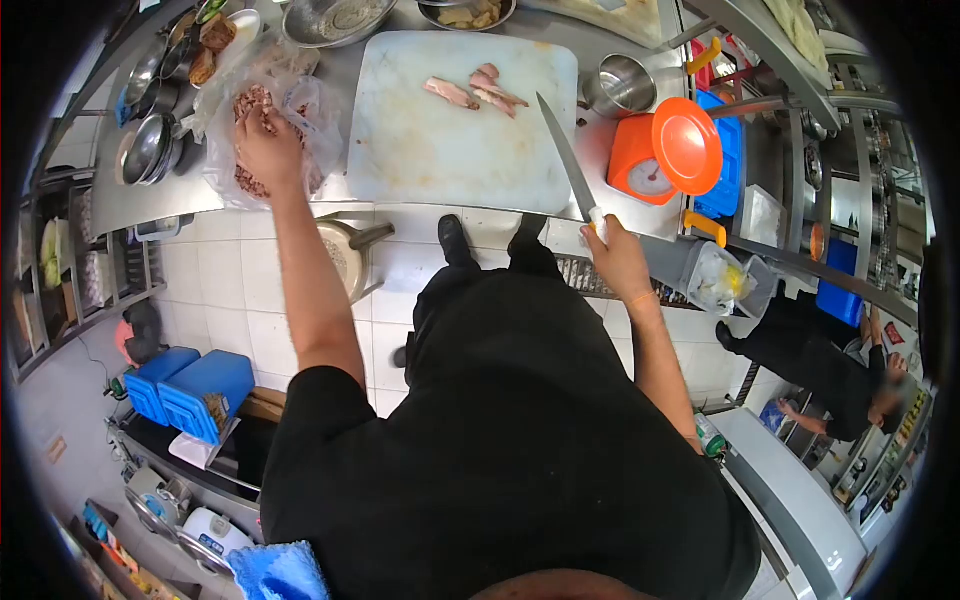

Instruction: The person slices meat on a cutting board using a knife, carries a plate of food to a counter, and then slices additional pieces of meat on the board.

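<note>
My left hand (268, 155) reaches into a clear plastic bag (322, 130) of chopped reddish meat (248, 183), its fingers curled into the pieces. In my right hand (620, 262) is a kitchen knife (566, 150), held by its white handle near the counter's front edge. The blade points away from me and lies over the right side of a white cutting board (430, 150). On that board rest a pale strip of meat (452, 93) and, to its right, some more pieces of meat (494, 90).
An orange kitchen scale (640, 165) and a metal pot (620, 85) stand right of the board. Metal bowls (335, 18) sit behind it; stacked bowls (150, 150) are at left. A stool (343, 255) is under the counter. Another person (810, 365) works at far right.
</note>
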The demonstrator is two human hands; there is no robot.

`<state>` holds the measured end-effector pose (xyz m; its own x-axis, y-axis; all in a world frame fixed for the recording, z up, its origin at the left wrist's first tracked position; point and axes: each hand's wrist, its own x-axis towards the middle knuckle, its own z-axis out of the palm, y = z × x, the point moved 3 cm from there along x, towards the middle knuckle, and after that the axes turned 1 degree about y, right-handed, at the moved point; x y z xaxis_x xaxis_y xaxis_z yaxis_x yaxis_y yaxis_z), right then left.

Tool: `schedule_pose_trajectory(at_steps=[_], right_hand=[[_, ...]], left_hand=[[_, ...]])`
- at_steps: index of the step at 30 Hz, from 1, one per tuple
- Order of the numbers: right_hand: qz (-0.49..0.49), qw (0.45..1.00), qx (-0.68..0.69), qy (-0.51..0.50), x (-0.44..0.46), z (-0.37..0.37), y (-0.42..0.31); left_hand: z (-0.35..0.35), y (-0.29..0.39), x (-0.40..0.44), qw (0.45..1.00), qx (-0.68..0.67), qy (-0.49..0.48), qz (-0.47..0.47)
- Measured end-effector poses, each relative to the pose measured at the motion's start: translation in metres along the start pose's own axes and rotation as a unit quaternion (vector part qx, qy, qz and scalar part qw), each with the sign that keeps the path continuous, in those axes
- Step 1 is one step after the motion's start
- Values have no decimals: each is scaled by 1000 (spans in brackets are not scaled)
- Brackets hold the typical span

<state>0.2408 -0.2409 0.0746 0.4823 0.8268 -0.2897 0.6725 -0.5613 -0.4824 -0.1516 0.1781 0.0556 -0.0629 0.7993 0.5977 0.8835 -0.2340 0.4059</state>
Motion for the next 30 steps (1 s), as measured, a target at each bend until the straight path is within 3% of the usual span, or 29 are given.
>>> schedule_pose_trajectory(at_steps=[3, 5, 7, 11, 15, 20, 27, 30], right_hand=[[-7, 1000, -3, -28, 5, -1, -13], [-30, 998, -31, -52, 10, 0, -20], [-46, 996, -48, -67, 13, 9, -19], [-51, 993, -68, -80, 17, 14, -6], [-40, 995, -47, -77, 9, 3, 13], [-24, 998, -28, -48, 9, -5, 21], [-75, 991, -91, -56, 51, 10, -41], [-96, 986, -114, -73, 75, 19, -72]], left_hand=[[-19, 74, -22, 988, -72, 42, 130], [4, 123, -46, 974, -154, -32, 166], [42, 156, -73, 969, -140, -138, 147], [90, 200, -107, 962, -67, -212, 159], [92, 201, -131, 962, -73, -206, 166], [67, 193, -160, 926, -182, -255, 212], [43, 178, -167, 932, -242, -253, 94], [48, 176, -156, 941, -178, -261, 118]])
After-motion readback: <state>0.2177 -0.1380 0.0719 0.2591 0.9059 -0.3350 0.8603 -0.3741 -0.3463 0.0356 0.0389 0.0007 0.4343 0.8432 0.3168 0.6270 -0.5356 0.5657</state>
